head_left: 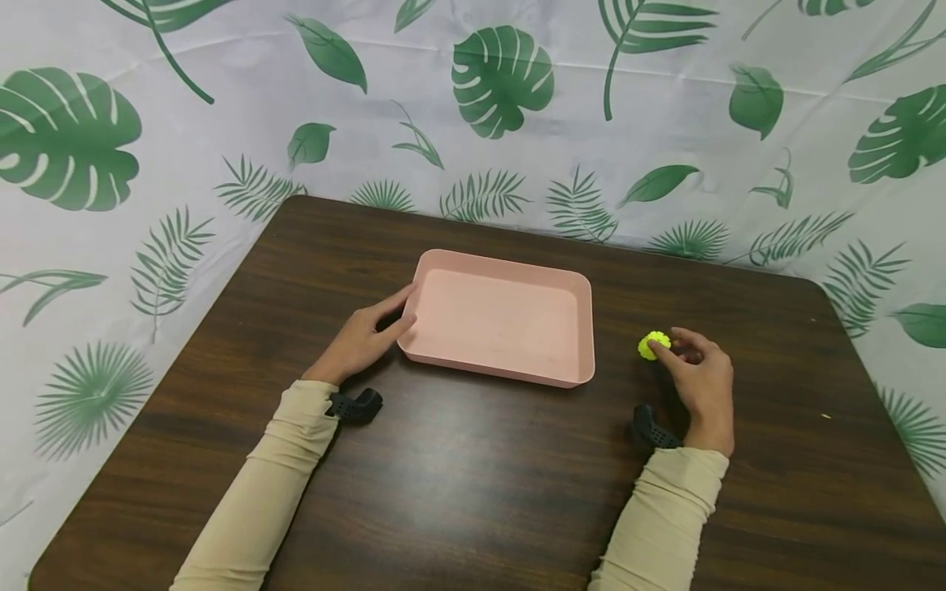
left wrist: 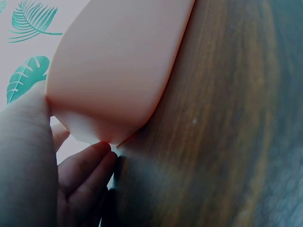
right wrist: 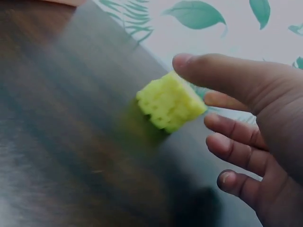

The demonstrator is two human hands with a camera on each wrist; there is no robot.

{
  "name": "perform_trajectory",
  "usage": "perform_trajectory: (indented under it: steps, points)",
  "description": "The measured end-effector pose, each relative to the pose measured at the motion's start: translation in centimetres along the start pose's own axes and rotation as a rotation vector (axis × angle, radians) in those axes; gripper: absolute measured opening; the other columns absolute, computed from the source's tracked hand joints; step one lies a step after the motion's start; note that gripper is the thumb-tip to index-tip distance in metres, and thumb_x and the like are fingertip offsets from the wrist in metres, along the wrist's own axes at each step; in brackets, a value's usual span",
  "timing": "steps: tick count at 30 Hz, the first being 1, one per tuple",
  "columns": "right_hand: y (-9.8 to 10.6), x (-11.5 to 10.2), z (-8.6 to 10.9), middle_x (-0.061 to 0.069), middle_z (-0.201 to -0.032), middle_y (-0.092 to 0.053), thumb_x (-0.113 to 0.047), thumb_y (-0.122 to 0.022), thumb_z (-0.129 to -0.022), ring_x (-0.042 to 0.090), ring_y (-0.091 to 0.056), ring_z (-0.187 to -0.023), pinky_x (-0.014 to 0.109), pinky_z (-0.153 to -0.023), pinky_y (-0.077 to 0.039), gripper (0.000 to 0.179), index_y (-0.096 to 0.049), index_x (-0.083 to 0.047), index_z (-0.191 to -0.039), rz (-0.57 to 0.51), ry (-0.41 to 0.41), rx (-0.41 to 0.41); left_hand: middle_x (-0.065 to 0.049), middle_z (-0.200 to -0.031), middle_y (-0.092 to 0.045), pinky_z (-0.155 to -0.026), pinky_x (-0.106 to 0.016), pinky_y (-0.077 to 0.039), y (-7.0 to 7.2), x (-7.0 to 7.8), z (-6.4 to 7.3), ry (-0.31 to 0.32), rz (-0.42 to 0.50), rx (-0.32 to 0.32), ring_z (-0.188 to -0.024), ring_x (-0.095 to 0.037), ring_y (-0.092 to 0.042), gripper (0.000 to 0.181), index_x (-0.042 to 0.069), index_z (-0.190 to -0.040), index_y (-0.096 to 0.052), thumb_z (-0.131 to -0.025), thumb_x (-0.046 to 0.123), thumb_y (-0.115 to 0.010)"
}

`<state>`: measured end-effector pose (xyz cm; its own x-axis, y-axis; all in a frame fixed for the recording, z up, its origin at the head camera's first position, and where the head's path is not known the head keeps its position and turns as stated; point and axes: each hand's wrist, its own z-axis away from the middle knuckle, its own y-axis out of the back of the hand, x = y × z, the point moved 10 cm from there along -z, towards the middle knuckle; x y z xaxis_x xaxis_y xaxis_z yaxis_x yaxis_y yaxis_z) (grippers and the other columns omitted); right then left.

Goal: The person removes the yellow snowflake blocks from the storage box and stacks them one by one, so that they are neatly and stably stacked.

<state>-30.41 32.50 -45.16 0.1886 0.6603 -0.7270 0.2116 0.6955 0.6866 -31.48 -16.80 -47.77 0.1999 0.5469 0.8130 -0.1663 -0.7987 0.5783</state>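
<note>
A shallow pink rectangular tray lies on the dark wooden table. My left hand holds its left end, thumb at the rim and fingers against the outside wall; the left wrist view shows the tray wall between them. To the right of the tray, my right hand pinches a small bright yellow knobbly piece with a scalloped outline. In the right wrist view the thumb touches the top of the yellow piece, with fingertips at its far side. Whether it touches the table is unclear.
The brown wood-grain table has rounded corners. Behind it hangs a white cloth printed with green leaves. A tiny pale scrap lies on the right of the table. Black bands with mounts sit on both wrists.
</note>
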Motion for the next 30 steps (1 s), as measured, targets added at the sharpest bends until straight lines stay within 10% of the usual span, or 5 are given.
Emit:
perform_trajectory:
  steps: [7,13,30]
  points:
    - [-0.7,-3.6,-1.3,0.034,-0.139,-0.045,-0.034,-0.07,-0.099,0.052,-0.048,-0.123,0.07,-0.097,-0.042,0.065,-0.05,0.005,-0.147,0.23,0.259,-0.301,-0.001,-0.164,-0.037,-0.119,-0.055,-0.033,-0.6,0.3,-0.3,-0.011,0.013,-0.016,-0.149,-0.028,-0.038,0.062,0.038,-0.162,-0.033,-0.106,0.052,-0.053]
    - [-2.3,-4.5,-2.1,0.036,-0.129,-0.052,-0.021,-0.075,-0.093,0.049,-0.054,-0.112,0.064,-0.093,-0.049,0.061,-0.053,0.012,-0.139,0.374,0.313,-0.507,-0.002,-0.165,-0.036,-0.118,-0.059,-0.032,-0.2,0.1,0.2,-0.006,0.023,-0.019,-0.15,-0.031,-0.037,0.062,0.037,-0.163,-0.033,-0.106,0.051,-0.054]
    - [-3.8,-5.0,-3.0,0.032,-0.118,-0.061,-0.02,-0.075,-0.091,0.038,-0.057,-0.097,0.055,-0.085,-0.053,0.056,-0.058,0.011,-0.134,0.507,0.245,-0.607,-0.001,-0.164,-0.037,-0.118,-0.057,-0.032,-0.1,0.0,0.1,-0.021,0.01,-0.009,-0.149,-0.03,-0.039,0.062,0.035,-0.163,-0.034,-0.106,0.05,-0.054]
